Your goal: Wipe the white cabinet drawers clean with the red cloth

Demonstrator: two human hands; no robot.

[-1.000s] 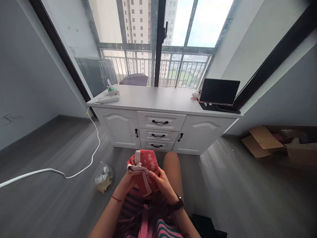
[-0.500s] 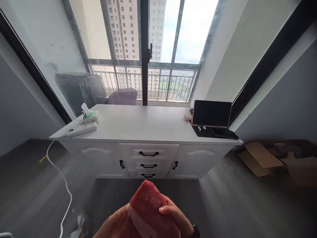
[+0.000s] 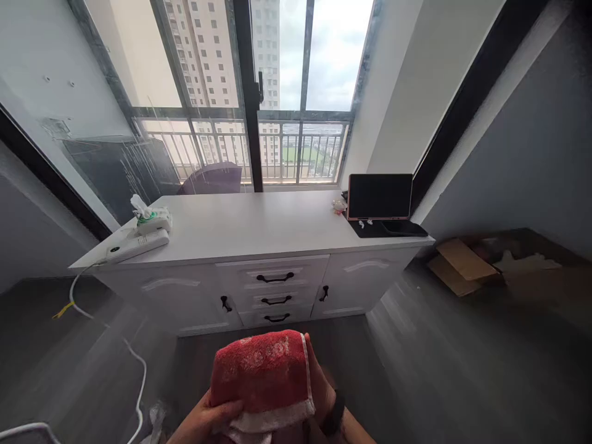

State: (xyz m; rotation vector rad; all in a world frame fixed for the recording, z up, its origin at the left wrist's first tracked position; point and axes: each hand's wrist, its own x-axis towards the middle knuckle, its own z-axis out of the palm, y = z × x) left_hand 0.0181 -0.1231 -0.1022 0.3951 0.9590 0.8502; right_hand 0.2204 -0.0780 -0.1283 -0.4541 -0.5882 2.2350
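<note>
A red towel [image 3: 261,370] with a white border and a pale pattern is folded between my two hands, at the bottom middle of the view. My left hand [image 3: 210,419] grips its lower left side, with the thumb lying over the cloth. At the towel's right edge is my right hand [image 3: 320,385], closed on the cloth with its fingers partly hidden behind it. A dark band circles my right wrist. The towel is held in the air in front of a white cabinet [image 3: 272,246].
On the cabinet stand a tissue pack [image 3: 155,220], a white power strip [image 3: 139,245] and a dark screen [image 3: 379,196] on a black mat. A white cable [image 3: 134,351] runs across the floor at left. An open cardboard box [image 3: 467,259] lies at right.
The towel has turned from a pointed corner to a wider folded shape with its white border at the right and bottom. My right hand has moved to its edge. The view has shifted right.
</note>
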